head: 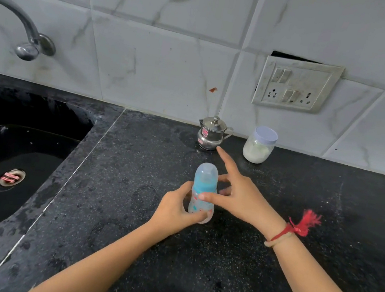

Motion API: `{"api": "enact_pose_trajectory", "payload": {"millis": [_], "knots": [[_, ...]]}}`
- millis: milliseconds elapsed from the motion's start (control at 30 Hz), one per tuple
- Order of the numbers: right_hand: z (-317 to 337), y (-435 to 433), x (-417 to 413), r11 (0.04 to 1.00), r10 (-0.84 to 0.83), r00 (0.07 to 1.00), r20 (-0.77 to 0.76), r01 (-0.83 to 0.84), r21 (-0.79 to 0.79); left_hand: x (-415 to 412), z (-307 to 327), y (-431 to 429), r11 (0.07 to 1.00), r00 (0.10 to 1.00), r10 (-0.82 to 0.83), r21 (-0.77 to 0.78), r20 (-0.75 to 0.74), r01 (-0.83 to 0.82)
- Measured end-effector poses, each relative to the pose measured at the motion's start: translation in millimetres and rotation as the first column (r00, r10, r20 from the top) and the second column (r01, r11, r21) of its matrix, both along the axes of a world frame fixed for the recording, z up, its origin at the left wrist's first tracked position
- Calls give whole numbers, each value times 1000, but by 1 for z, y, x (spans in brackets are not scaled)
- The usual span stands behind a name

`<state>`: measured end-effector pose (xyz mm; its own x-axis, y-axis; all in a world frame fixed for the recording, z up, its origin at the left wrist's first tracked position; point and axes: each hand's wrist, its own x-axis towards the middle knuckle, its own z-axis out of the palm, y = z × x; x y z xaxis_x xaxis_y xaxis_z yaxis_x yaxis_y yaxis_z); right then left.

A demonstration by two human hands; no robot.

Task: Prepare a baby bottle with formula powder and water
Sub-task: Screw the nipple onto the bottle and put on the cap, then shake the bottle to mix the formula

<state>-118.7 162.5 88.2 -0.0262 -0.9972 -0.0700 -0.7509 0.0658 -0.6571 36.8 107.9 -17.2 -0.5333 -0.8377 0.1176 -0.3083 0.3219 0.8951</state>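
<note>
- Bottle count: one baby bottle, upright on the black speckled counter, near its middle. Clear dome cap in place over a blue collar; body translucent with small printed marks. Contents cannot be determined.
- Left hand: wrapped around the lower body of the bottle from the left, thumb across the front near the base.
- Right hand: thumb tip pressed to the bottle just under the blue collar; the other fingers are spread and loose, the index finger extended toward the back wall. Not closed around anything.
- Wrist bands: two on the right wrist, one red thread with a frayed tassel, one plain beige.
- Steel pots: one small lidded pot with a side handle and red label, standing against the wall beyond the bottle. The index fingertip lies just in front of it; contact cannot be confirmed.
- Jars: one glass jar with a pale lid, partly filled with white powder, just right of the pot.
- Sinks: one black sink at left, water pooled inside, one drain.
- Taps: one metal tap on the tiled wall.
- Switch plates: one switch plate, tilted, on the wall at right.
</note>
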Motion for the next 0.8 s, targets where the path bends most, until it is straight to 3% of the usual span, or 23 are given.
{"api": "enact_pose_trajectory", "payload": {"millis": [133,233,433,567,600,667,800], "knots": [[1,24,14,968,55,993,108,-27,-251,9,31,15,999,987,-33,21,-160,37],[0,29,18,947,32,981,192,32,-321,11,44,26,998,974,-55,8,-221,58],[-18,27,28,883,-69,975,211,158,-442,9,44,35,993,991,25,-109,-129,-39],[-9,25,18,848,-24,989,145,97,-521,10,47,34,990,990,-98,-116,-102,86],[0,23,12,826,-3,982,189,109,-554,11,47,34,989,986,-122,-92,-112,112],[28,18,-3,738,37,928,371,225,-636,15,48,30,992,986,-123,-48,-116,118],[75,6,-30,385,214,742,635,534,-753,23,42,18,999,990,-25,16,-141,28]]}}
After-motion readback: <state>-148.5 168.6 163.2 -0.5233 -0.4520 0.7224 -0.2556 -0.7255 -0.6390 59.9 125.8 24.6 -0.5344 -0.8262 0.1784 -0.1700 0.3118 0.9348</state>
